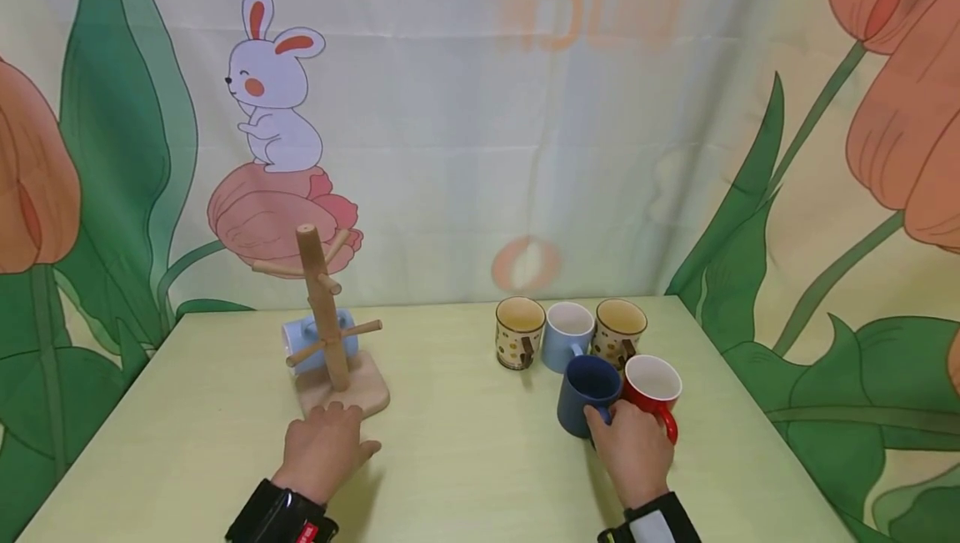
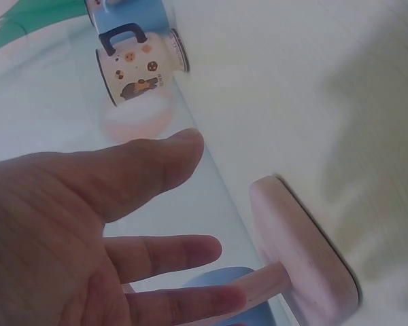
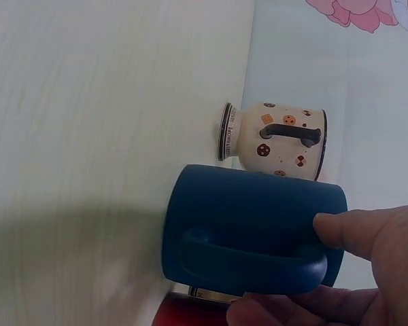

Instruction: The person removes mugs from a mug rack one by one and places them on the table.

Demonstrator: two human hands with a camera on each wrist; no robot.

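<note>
My right hand (image 1: 633, 453) holds a dark blue mug (image 1: 576, 399) at its handle side. In the right wrist view the thumb presses the mug's body near the rim, while curled fingers (image 3: 258, 311) lie at the handle (image 3: 251, 265). A red mug (image 1: 648, 395) with a white inside stands close beside this hand. My left hand (image 1: 326, 447) is near the base (image 1: 371, 384) of a wooden mug tree (image 1: 318, 301), fingers extended and holding nothing. On the tree a light blue mug (image 1: 302, 334) hangs sideways, partly hidden behind the post.
Behind the dark blue mug stand a patterned cream mug (image 1: 516, 343), another light blue mug (image 1: 561, 351) and a second patterned mug (image 1: 611, 341), in a row near the table's back edge. A printed curtain (image 1: 450, 151) hangs behind the pale table (image 1: 465, 460).
</note>
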